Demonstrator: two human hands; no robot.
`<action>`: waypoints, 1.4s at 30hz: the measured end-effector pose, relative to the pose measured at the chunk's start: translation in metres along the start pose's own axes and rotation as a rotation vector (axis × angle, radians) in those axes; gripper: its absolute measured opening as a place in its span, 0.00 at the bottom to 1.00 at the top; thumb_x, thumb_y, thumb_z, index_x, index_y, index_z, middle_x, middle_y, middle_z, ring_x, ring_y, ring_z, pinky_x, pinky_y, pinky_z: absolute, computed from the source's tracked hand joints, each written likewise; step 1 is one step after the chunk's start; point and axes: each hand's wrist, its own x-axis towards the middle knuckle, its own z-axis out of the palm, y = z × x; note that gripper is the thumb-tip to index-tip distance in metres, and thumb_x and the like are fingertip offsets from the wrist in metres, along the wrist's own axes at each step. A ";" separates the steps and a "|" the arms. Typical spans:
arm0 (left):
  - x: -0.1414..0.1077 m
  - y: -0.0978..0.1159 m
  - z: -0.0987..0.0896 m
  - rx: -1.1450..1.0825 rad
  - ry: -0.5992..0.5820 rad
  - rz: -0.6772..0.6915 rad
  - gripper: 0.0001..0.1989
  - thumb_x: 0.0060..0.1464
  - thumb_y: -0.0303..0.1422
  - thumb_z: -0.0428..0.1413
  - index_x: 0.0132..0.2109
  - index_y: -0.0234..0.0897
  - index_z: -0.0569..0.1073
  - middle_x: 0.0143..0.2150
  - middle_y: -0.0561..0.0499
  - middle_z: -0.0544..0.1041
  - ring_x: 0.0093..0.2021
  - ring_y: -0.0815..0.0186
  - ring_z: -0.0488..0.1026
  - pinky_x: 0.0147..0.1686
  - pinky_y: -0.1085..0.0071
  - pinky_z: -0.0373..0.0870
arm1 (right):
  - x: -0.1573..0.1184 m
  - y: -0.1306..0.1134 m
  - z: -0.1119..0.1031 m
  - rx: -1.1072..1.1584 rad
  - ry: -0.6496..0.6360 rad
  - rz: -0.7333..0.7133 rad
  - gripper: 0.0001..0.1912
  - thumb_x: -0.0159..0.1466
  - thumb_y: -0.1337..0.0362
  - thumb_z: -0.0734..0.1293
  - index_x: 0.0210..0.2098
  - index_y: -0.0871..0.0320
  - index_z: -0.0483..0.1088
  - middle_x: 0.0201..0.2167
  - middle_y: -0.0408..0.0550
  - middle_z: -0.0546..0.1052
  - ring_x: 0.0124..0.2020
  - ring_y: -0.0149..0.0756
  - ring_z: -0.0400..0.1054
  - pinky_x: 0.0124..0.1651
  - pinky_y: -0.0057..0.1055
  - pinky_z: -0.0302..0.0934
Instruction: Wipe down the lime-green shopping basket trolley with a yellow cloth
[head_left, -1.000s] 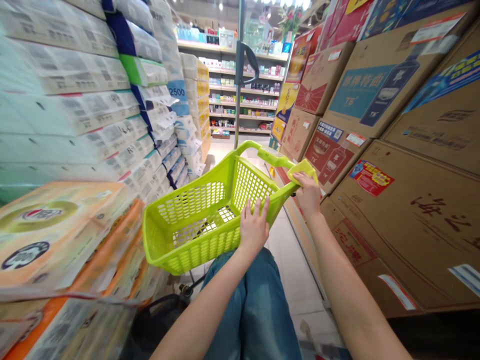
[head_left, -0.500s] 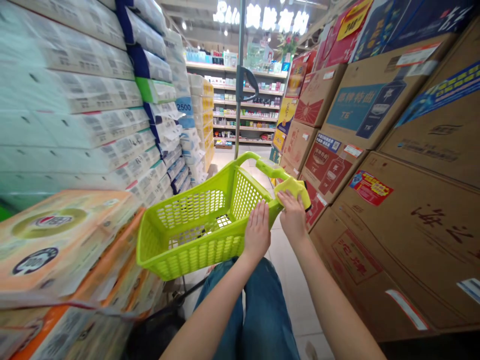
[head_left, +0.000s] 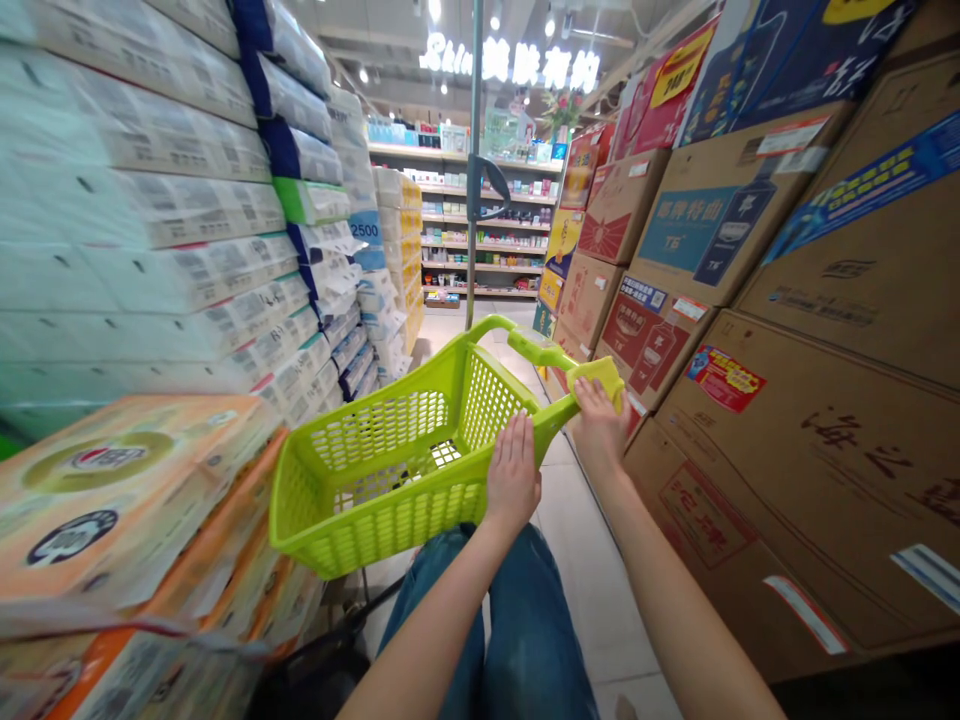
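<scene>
A lime-green shopping cart (head_left: 352, 505) with a lattice basket stands tilted across my knees, its handle (head_left: 525, 345) at the far right end. My left hand (head_left: 515, 470) grips the basket's near rim, fingers extended together over the edge and thumb out of sight. At the handle's near end, my right hand (head_left: 600, 415) presses a yellow cloth (head_left: 600, 375) against the green plastic, with its fingers bent over the cloth. Nothing but part of the wheeled frame shows through the basket's bottom.
Stacked white tissue packs (head_left: 210, 240) rise on the left, with orange packs (head_left: 135, 470) low in front. Cardboard cartons (head_left: 840, 440) line the right side. A grey pole (head_left: 474, 260) stands behind the cart. Stocked shelves (head_left: 487, 240) span the aisle's far end.
My right hand and the yellow cloth have shifted slightly right along the handle's end. My left hand stays on the rim. The view has tilted up a little.
</scene>
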 end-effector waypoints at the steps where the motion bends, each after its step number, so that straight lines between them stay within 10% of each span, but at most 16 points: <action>1: -0.001 0.000 -0.001 0.004 0.004 -0.002 0.45 0.49 0.23 0.50 0.72 0.26 0.41 0.74 0.39 0.49 0.74 0.56 0.42 0.70 0.55 0.49 | -0.005 -0.011 0.001 -0.003 -0.010 -0.020 0.33 0.59 0.77 0.57 0.61 0.54 0.67 0.59 0.51 0.73 0.63 0.45 0.64 0.70 0.57 0.34; 7: -0.006 -0.003 -0.004 0.007 0.021 0.013 0.41 0.52 0.24 0.49 0.71 0.26 0.44 0.73 0.37 0.52 0.73 0.56 0.47 0.70 0.55 0.51 | -0.041 -0.054 -0.003 0.051 -0.102 -0.188 0.32 0.60 0.78 0.57 0.61 0.53 0.67 0.59 0.47 0.73 0.64 0.41 0.63 0.71 0.50 0.34; 11: -0.006 -0.002 -0.007 -0.006 0.023 0.005 0.43 0.51 0.24 0.49 0.72 0.27 0.42 0.73 0.38 0.53 0.73 0.56 0.48 0.69 0.55 0.51 | -0.034 -0.024 -0.016 0.059 -0.150 -0.298 0.35 0.58 0.79 0.57 0.63 0.51 0.65 0.59 0.47 0.73 0.63 0.39 0.64 0.71 0.50 0.36; 16: -0.006 -0.002 -0.008 -0.030 0.022 0.012 0.45 0.50 0.24 0.50 0.72 0.28 0.40 0.73 0.39 0.51 0.73 0.55 0.47 0.69 0.53 0.52 | -0.006 0.008 -0.021 -0.030 -0.052 -0.095 0.35 0.57 0.79 0.57 0.61 0.50 0.66 0.59 0.47 0.74 0.62 0.43 0.65 0.69 0.57 0.37; 24: -0.006 -0.002 -0.004 -0.011 0.046 0.008 0.40 0.54 0.25 0.48 0.72 0.27 0.43 0.72 0.38 0.54 0.73 0.56 0.49 0.69 0.54 0.52 | -0.040 -0.060 -0.001 0.046 -0.111 -0.213 0.31 0.60 0.78 0.56 0.58 0.54 0.69 0.59 0.48 0.74 0.63 0.39 0.64 0.71 0.51 0.32; 34: -0.006 -0.004 -0.006 -0.016 0.003 0.020 0.45 0.49 0.25 0.51 0.72 0.27 0.41 0.74 0.39 0.50 0.74 0.57 0.43 0.70 0.55 0.48 | 0.002 -0.003 -0.013 -0.032 -0.061 -0.037 0.32 0.58 0.78 0.57 0.59 0.54 0.68 0.59 0.49 0.73 0.63 0.43 0.64 0.69 0.55 0.36; 42: -0.007 -0.008 -0.007 -0.043 -0.001 0.035 0.44 0.50 0.25 0.49 0.72 0.27 0.42 0.73 0.38 0.52 0.73 0.56 0.46 0.70 0.55 0.50 | -0.047 -0.058 -0.005 0.034 -0.147 -0.203 0.32 0.60 0.79 0.56 0.61 0.55 0.67 0.61 0.48 0.72 0.65 0.38 0.62 0.65 0.43 0.44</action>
